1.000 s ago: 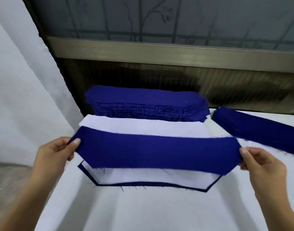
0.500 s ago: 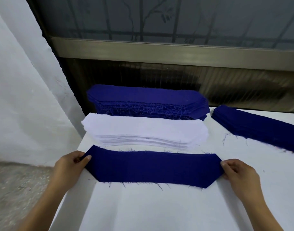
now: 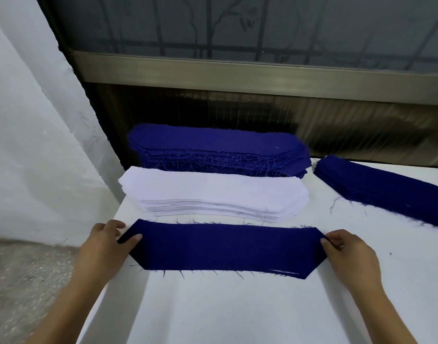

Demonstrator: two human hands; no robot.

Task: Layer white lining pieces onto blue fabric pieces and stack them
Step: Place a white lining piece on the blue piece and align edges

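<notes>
A white-covered desk [image 3: 237,314] fills the near half of the view and runs back to a grey metal window sill [image 3: 262,73]. At the far edge of the desk sits a tall stack of dark blue woven fabric pieces [image 3: 213,145], long shapes with clipped corners and frayed edges. Just nearer, against its foot, lies a lower stack of thin white lining pieces [image 3: 213,192] cut to much the same outline. On the far right, apart from both, a flatter pile of long blue strips [image 3: 386,192] slants toward the edge of the view.

Nearer than the lining stack and just clear of it, a single blue fabric piece [image 3: 225,247] lies on the desk, its long side running left to right. Loose threads bristle from both long edges. The left hand [image 3: 108,242] pinches its left tip with the thumb on top, and that tip sits slightly raised. The right hand [image 3: 349,254] grips the right tip the same way. The hands are well apart, with the piece stretched between them.

This piece looks placed to receive a lining layer. The raised left tip could fold under if it is released carelessly. That end also lies close to the desk's left edge, so a dragging wrist might pull it askew. The lining sheets are thin and closely packed, so a quick grab may lift two at once. A lining piece laid out of register would leave blue showing unevenly.
</notes>
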